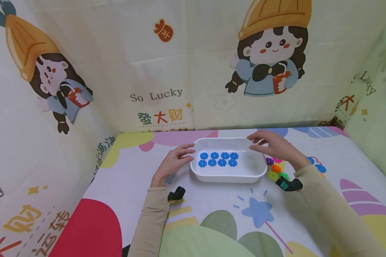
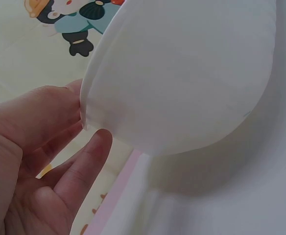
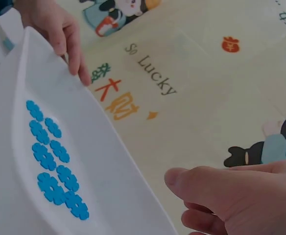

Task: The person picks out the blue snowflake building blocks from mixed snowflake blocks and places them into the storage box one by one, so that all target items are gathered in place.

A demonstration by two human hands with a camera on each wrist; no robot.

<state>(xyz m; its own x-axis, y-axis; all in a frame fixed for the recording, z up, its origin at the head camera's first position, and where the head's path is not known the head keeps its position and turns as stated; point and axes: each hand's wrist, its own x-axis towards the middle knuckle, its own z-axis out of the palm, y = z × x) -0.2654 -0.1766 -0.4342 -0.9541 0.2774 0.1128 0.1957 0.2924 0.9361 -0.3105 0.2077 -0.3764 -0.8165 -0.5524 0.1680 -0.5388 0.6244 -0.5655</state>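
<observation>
A white oblong tray (image 1: 229,178) stands on the table with several blue flower-shaped discs (image 1: 222,162) in it, laid out in two rows. At the tray's left end is my left hand (image 1: 173,161); its fingertips (image 2: 101,139) touch the outside of the wall and rim, fingers loosely bent. My right hand (image 1: 271,144) hovers by the back right corner, thumb and fingers apart with nothing between them. In the right wrist view that hand (image 3: 236,198) shows beside the tray's rim, holding nothing.
Coloured flower discs (image 1: 276,168), in purple, pink, orange, yellow and green, lie right of the tray, partly under my right forearm. More blue discs (image 1: 320,168) lie beyond that arm. The patterned tablecloth (image 1: 218,210) reaches a printed cloth wall (image 1: 206,71) behind.
</observation>
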